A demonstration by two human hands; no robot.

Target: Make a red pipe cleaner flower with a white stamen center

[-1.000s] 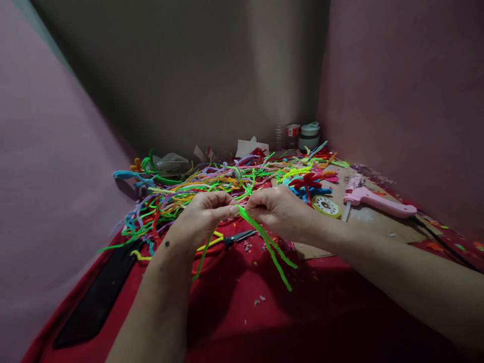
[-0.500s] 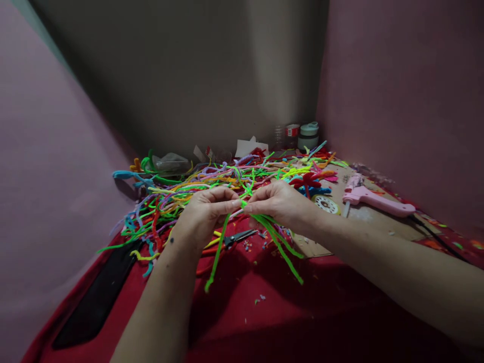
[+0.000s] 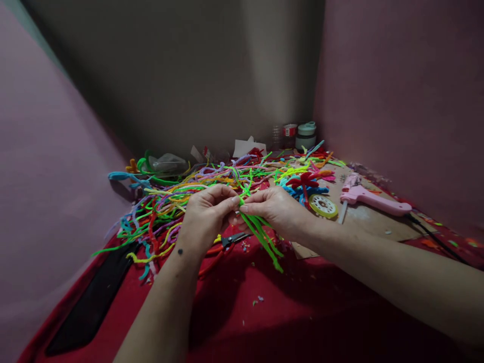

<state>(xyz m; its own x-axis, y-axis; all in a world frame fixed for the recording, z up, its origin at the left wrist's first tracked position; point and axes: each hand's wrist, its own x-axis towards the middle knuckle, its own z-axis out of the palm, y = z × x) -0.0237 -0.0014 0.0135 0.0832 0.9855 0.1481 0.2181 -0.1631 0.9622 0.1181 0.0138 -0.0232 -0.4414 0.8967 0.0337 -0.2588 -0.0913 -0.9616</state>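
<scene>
Both hands meet at the middle of a bundle of bright green pipe cleaners (image 3: 260, 239). My left hand (image 3: 209, 214) pinches it between thumb and forefinger. My right hand (image 3: 274, 207) grips the same spot from the other side, its fingertips close to the left ones. Several green ends hang down below the fingers toward the front, and others stick up behind. Just beneath the hands lie scissors (image 3: 229, 243) with dark blades, their handles partly hidden by my left wrist. Beyond the hands spreads a tangled heap of many-coloured pipe cleaners (image 3: 166, 201).
A pink glue gun (image 3: 374, 199) with a black cord lies on cardboard (image 3: 363, 224) at the right. Near it is a yellow tape roll (image 3: 323, 206). A black flat strip (image 3: 91, 302) rests at the left on red cloth (image 3: 242, 322). A lidded jar (image 3: 306, 135) stands at the back.
The green end that hung apart on the left has swung right and now hangs together with the others below my right hand. Both hands keep their pinch. The view has shifted slightly.
</scene>
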